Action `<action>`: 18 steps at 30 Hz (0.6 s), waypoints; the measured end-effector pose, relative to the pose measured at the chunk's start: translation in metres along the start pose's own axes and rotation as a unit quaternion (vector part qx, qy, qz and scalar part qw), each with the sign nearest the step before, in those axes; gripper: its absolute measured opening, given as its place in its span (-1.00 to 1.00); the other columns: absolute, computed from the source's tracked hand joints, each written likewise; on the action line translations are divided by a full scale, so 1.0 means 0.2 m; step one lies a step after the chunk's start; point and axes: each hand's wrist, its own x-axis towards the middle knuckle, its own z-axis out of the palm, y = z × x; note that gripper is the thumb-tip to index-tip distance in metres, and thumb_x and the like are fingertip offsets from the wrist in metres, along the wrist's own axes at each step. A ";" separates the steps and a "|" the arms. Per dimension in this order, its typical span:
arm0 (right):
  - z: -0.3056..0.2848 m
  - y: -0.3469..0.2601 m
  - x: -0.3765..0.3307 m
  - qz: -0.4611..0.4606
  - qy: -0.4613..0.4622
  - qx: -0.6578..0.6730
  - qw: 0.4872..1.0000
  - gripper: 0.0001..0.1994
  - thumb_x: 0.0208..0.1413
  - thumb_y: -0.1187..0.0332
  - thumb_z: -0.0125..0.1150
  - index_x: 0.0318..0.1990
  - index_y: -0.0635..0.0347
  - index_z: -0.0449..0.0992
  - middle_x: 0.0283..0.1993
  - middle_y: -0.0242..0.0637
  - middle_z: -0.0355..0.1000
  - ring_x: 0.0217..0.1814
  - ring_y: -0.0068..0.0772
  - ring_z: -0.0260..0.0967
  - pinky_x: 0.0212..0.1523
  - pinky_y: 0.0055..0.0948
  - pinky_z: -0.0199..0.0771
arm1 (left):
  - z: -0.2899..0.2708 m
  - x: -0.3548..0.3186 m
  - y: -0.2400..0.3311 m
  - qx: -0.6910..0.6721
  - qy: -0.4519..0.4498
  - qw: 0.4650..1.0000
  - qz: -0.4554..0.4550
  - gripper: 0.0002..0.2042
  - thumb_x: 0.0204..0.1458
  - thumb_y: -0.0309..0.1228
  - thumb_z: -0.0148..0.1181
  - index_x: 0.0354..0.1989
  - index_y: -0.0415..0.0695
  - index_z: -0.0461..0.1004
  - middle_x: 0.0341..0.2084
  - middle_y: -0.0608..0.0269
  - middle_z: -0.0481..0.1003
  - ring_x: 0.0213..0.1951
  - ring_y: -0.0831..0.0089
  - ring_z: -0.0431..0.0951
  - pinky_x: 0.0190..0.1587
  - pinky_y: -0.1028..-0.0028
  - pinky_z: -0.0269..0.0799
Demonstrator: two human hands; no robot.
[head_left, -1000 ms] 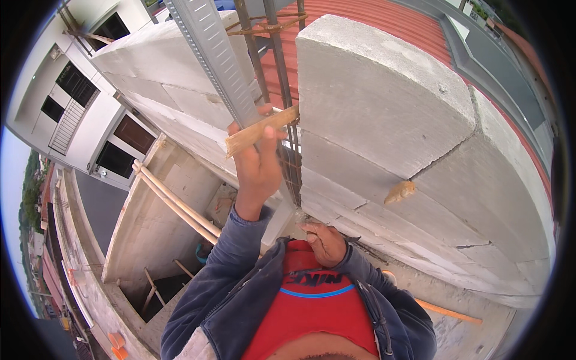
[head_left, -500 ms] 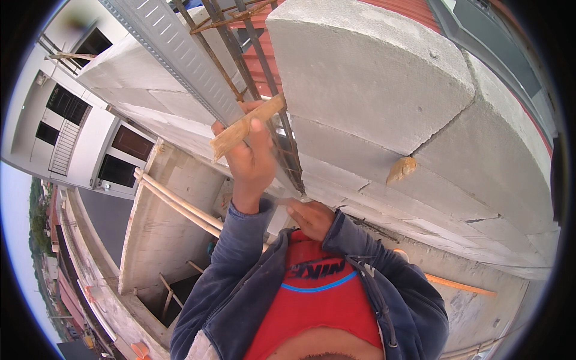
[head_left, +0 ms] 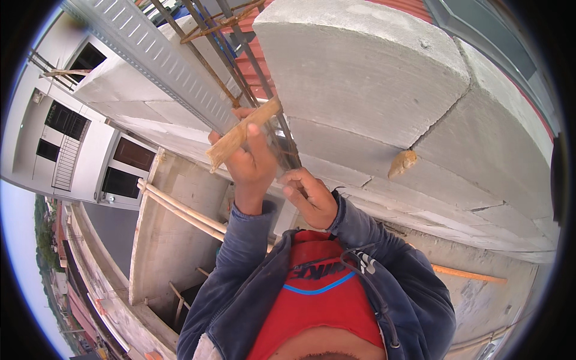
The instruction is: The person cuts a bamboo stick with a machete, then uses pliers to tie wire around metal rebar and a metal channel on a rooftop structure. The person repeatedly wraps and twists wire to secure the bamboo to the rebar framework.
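My left hand [head_left: 251, 165] is closed around a short, rough strip of wood [head_left: 231, 143], its thumb lying over the strip. Against the same hand rests the lower end of a long perforated grey metal channel [head_left: 162, 69], which slants up to the upper left. My right hand [head_left: 312, 198] is just below and to the right, fingers curled together near the foot of the rusty rebar cage [head_left: 240, 66]. What those fingers pinch, if anything, is hidden and slightly blurred.
A pale block wall [head_left: 366, 78] rises on the right, with a lump of tan material [head_left: 402, 163] stuck at a joint. Wooden poles [head_left: 180, 207] cross a lower opening at left. An orange bar [head_left: 468, 274] lies at lower right. White buildings [head_left: 90, 126] stand beyond.
My right hand has risen slightly toward my left hand, its fingers now more visible. The wood strip and metal channel have shifted a little to the left with my left hand.
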 end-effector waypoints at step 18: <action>0.13 -0.09 0.37 -0.031 0.176 -0.004 0.984 -0.81 0.58 0.35 -0.08 0.02 0.29 0.41 -0.18 -0.21 0.49 -0.19 -0.53 0.45 -0.18 -0.40 0.51 | -0.07 0.00 0.01 0.020 -0.018 1.000 -0.013 -0.69 0.46 -0.30 0.00 -0.07 -0.41 0.43 -0.16 0.05 0.53 -0.27 0.48 0.52 -0.16 0.41 0.45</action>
